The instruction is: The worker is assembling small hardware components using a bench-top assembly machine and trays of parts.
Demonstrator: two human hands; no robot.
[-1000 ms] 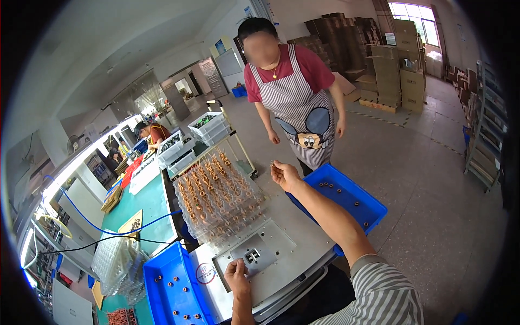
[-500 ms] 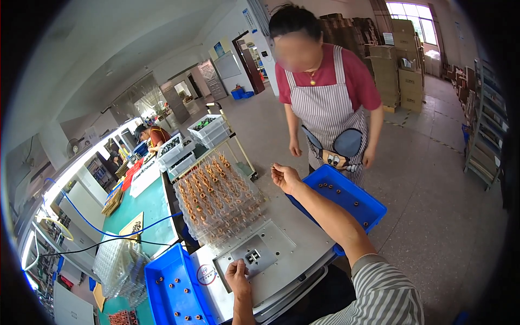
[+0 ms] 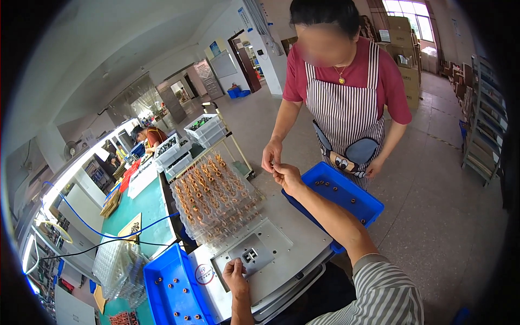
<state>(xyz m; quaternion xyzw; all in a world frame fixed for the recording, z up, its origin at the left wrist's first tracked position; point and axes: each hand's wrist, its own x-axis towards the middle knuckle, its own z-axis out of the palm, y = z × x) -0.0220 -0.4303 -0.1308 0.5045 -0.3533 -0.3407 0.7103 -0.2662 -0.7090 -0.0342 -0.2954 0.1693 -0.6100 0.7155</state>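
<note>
My right hand [image 3: 287, 177] reaches out over the far side of the metal machine top [image 3: 295, 230], thumb and fingers pinched together on something too small to make out. Its fingertips meet the hand [image 3: 272, 154] of a person standing opposite. My left hand [image 3: 236, 277] is closed beside the square-holed fixture plate [image 3: 254, 253] set into the machine top; anything inside its fingers is hidden. Beyond that, stacked clear plastic trays [image 3: 216, 230] carry rows of copper-coloured coils [image 3: 205, 184].
Small copper-coloured rings lie in a blue tray [image 3: 161, 276] at the left and another blue tray [image 3: 374, 197] at the right. The person in a striped apron [image 3: 346, 100] stands close behind the right tray. A green workbench [image 3: 154, 203] with hoses runs along the left.
The person opposite has stepped nearer and brought a hand to my right fingertips. My right hand stays extended, and my left hand has hardly moved.
</note>
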